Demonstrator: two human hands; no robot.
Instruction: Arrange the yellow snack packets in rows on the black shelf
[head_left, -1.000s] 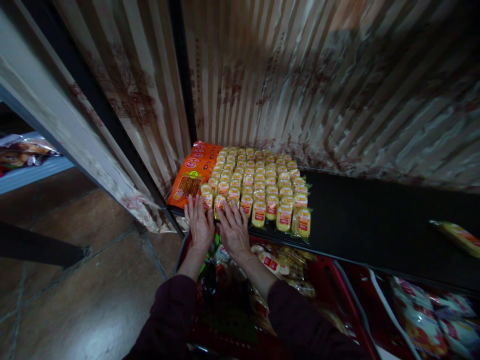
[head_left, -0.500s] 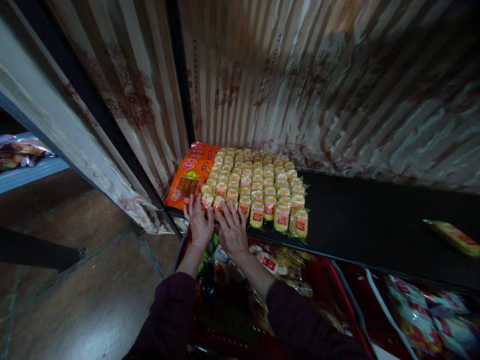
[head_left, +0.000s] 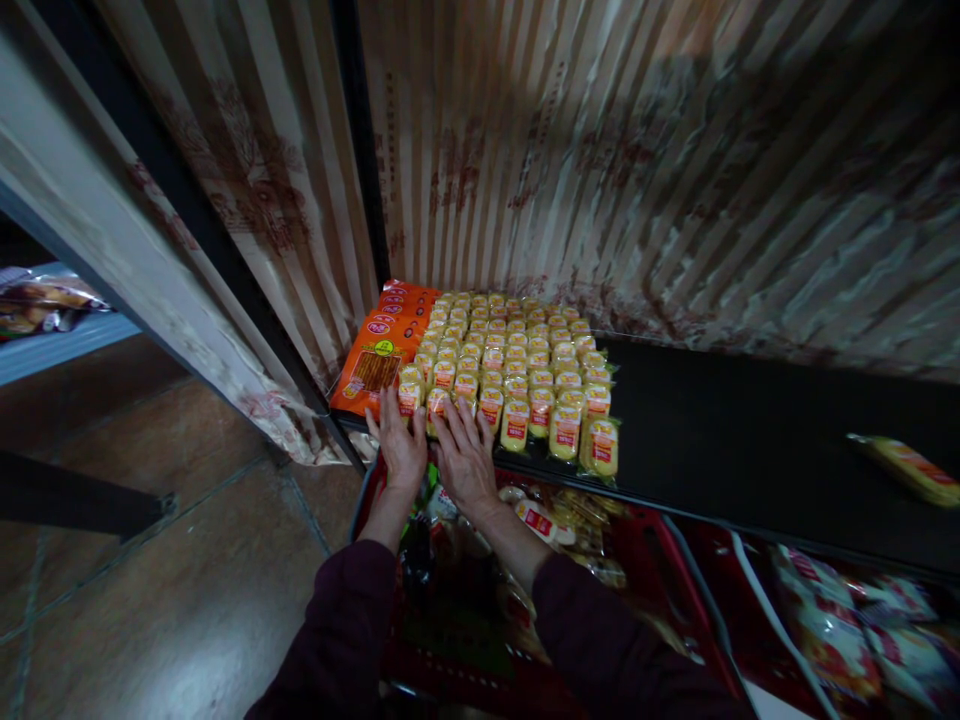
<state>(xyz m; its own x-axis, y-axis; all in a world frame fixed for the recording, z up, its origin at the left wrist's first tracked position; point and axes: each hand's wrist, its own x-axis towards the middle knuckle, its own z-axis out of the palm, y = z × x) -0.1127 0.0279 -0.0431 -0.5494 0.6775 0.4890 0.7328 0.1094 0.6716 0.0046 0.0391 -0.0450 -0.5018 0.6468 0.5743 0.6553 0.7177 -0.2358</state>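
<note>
Rows of small yellow wrapped cakes (head_left: 516, 372) stand packed together on a black shelf (head_left: 697, 430). My left hand (head_left: 401, 445) rests at their front left corner, fingers stretched out against the wrapped cakes there. Beside it, my right hand (head_left: 466, 455) lies with its fingers spread over the fronts of the neighbouring cakes. Both palms face down toward the shelf edge, and the fingers partly cover the cakes beneath. To the left of the rows lie flat orange snack packets (head_left: 382, 345), close to my left fingertips.
One yellow wrapped cake (head_left: 911, 468) lies apart at the shelf's right. Below the front edge, a red crate (head_left: 649, 560) holds mixed packaged foods; more bags (head_left: 832, 630) are at the lower right. A dark post (head_left: 360, 140) and striped curtain (head_left: 480, 150) border the shelf.
My hands stay at the front left of the rows, with only slight shifts of the fingers. The cakes at the front left corner have moved slightly.
</note>
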